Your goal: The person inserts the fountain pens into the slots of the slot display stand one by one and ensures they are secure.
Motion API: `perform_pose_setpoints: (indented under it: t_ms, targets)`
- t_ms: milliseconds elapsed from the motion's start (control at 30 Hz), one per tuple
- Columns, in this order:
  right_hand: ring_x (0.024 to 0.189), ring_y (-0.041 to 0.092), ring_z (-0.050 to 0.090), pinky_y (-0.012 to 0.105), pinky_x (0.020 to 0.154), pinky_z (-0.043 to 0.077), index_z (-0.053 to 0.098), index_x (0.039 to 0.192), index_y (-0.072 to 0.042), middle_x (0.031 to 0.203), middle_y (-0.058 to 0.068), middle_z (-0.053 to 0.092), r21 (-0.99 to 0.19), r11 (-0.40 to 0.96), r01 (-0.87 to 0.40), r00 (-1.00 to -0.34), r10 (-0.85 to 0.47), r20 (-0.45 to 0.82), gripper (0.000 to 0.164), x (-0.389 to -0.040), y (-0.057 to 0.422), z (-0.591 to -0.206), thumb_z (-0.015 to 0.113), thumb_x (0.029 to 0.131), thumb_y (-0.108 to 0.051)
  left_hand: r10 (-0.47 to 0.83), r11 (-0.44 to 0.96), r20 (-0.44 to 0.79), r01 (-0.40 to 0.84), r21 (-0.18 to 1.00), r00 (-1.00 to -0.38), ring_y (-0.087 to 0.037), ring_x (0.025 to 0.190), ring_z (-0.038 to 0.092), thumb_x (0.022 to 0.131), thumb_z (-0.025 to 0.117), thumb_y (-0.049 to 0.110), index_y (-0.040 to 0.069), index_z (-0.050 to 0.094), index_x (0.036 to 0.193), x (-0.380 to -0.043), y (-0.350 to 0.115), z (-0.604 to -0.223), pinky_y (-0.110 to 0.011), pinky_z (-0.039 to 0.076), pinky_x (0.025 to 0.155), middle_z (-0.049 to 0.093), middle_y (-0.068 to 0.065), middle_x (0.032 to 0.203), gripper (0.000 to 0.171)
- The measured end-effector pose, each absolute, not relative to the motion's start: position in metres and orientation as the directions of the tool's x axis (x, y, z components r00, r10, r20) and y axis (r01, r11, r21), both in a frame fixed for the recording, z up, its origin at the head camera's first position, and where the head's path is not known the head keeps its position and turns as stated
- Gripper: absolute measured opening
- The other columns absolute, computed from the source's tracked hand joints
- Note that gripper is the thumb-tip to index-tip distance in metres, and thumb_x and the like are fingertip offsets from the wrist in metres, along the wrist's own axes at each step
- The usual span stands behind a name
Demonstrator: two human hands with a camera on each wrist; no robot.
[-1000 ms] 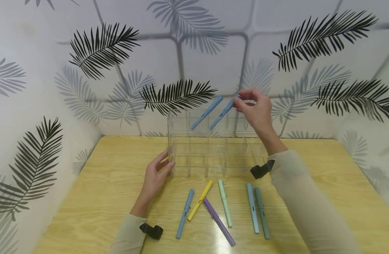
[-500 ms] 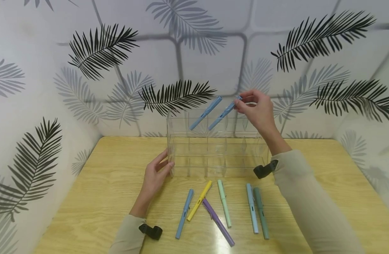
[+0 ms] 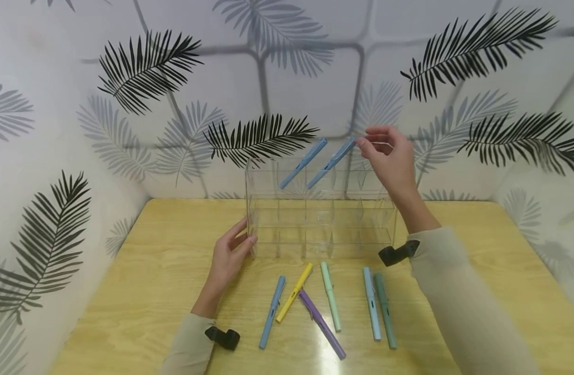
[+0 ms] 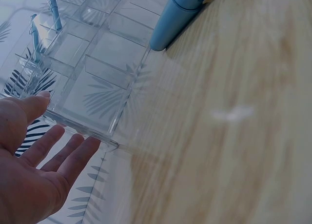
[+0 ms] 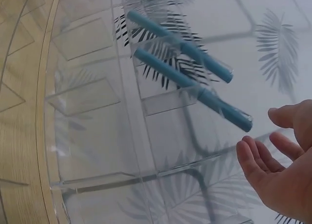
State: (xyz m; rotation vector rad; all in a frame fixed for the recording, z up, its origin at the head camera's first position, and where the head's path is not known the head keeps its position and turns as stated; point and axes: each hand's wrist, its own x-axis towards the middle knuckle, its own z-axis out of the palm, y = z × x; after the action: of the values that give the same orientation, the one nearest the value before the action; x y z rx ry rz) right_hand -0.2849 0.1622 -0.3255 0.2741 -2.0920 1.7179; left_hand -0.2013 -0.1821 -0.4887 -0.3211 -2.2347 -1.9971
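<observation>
A clear acrylic pen rack (image 3: 319, 200) with tiered compartments stands on the table. Two blue pens, a left one (image 3: 302, 164) and a right one (image 3: 331, 163), lean side by side in its top row. My right hand (image 3: 391, 159) hovers beside the right pen's upper end. In the right wrist view, a gap separates its spread thumb and fingers (image 5: 249, 158) from that pen (image 5: 222, 108). Low on the rack's left side is my left hand (image 3: 228, 260), its extended fingertips (image 4: 90, 148) touching the side panel and its thumb by the front edge.
In front of the rack lie a blue pen (image 3: 272, 312), a yellow pen (image 3: 294, 292), a purple pen (image 3: 322, 325), a mint pen (image 3: 331, 297), a light blue pen (image 3: 372, 304) and a dark green pen (image 3: 385, 311). A leaf-patterned wall covering (image 3: 310, 94) rises behind the table (image 3: 151, 281).
My right hand has let go of the right blue pen and drawn slightly away to the right. That pen stays leaning in the top row. The left hand remains at the rack's side.
</observation>
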Motion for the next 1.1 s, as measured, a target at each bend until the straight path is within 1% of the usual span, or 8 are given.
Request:
perform_pose_setpoints:
  t_ms: [167,333,433,633,800,867,967,1100]
  targets:
    - [0.091,0.018,0.069,0.022,0.079,0.060,0.068,0.116,-0.002,0.107,0.007,0.066,-0.874,0.183,-0.450,-0.872,0.123,0.474,0.023,-0.262,0.163,-0.327,0.072,0.097,-0.014,0.071,0.113,0.233,0.240,0.964,-0.970,-0.046,0.132,0.052,0.102,0.064,0.006,0.004,0.046,0.154,-0.202,-0.182,-0.489,-0.052,0.058,0.090,0.045,-0.020,0.155,0.055]
    - [0.088,0.017,0.069,0.023,0.077,0.061,0.067,0.117,0.001,0.106,0.010,0.067,-0.880,0.160,-0.446,-0.883,0.080,0.462,0.024,-0.236,0.156,-0.342,0.071,0.097,-0.011,0.074,0.131,0.251,0.258,0.957,-0.965,-0.045,0.132,0.053,0.102,0.065,0.005,0.003,0.046,0.154,-0.203,-0.182,-0.490,-0.046,0.059,0.092,0.045,-0.020,0.155,0.055]
    - [0.086,0.016,0.069,0.025,0.076,0.061,0.065,0.120,0.005,0.106,0.012,0.066,-0.893,0.143,-0.427,-0.899,0.037,0.436,0.026,-0.220,0.149,-0.357,0.070,0.098,-0.009,0.075,0.128,0.262,0.270,0.954,-0.962,-0.046,0.132,0.053,0.101,0.065,0.005,0.003,0.046,0.153,-0.203,-0.182,-0.490,-0.042,0.059,0.092,0.045,-0.021,0.155,0.055]
    - [0.088,0.017,0.068,0.024,0.075,0.061,0.065,0.123,0.003,0.108,0.018,0.066,-0.929,0.127,-0.348,-0.937,-0.040,0.346,0.028,-0.196,0.131,-0.388,0.069,0.099,-0.009,0.069,0.129,0.253,0.260,0.957,-0.965,-0.045,0.132,0.053,0.101,0.065,0.006,0.003,0.046,0.153,-0.202,-0.182,-0.490,-0.046,0.059,0.092,0.045,-0.021,0.155,0.055]
    - [0.099,0.029,0.067,0.023,0.080,0.059,0.065,0.125,-0.001,0.110,0.017,0.067,-0.945,0.151,-0.292,-0.956,-0.090,0.281,0.029,-0.183,0.117,-0.413,0.071,0.098,-0.009,0.061,0.147,0.255,0.262,0.954,-0.965,-0.045,0.133,0.053,0.101,0.065,0.005,0.002,0.047,0.153,-0.202,-0.182,-0.492,-0.035,0.058,0.094,0.044,-0.020,0.156,0.055]
    - [0.101,0.031,0.067,0.023,0.082,0.059,0.064,0.126,-0.001,0.110,0.016,0.067,-0.949,0.152,-0.277,-0.958,-0.118,0.261,0.030,-0.178,0.111,-0.423,0.072,0.097,-0.010,0.061,0.152,0.258,0.264,0.952,-0.964,-0.044,0.132,0.053,0.101,0.065,0.004,0.001,0.047,0.152,-0.201,-0.182,-0.492,-0.031,0.058,0.094,0.045,-0.020,0.155,0.055]
    - [0.102,0.030,0.067,0.026,0.084,0.059,0.064,0.127,-0.002,0.110,0.015,0.066,-0.953,0.164,-0.255,-0.960,-0.162,0.229,0.034,-0.173,0.101,-0.435,0.074,0.096,-0.011,0.061,0.150,0.255,0.262,0.954,-0.965,-0.045,0.132,0.052,0.101,0.065,0.004,0.001,0.047,0.152,-0.201,-0.182,-0.492,-0.031,0.058,0.094,0.044,-0.020,0.156,0.054]
    - [0.104,0.028,0.067,0.034,0.089,0.060,0.063,0.130,-0.002,0.115,0.018,0.065,-0.952,0.200,-0.232,-0.955,-0.230,0.184,0.038,-0.166,0.090,-0.449,0.076,0.095,-0.012,0.062,0.136,0.257,0.264,0.955,-0.964,-0.045,0.132,0.052,0.101,0.065,0.005,0.002,0.047,0.152,-0.202,-0.181,-0.491,-0.035,0.059,0.094,0.044,-0.020,0.156,0.054]
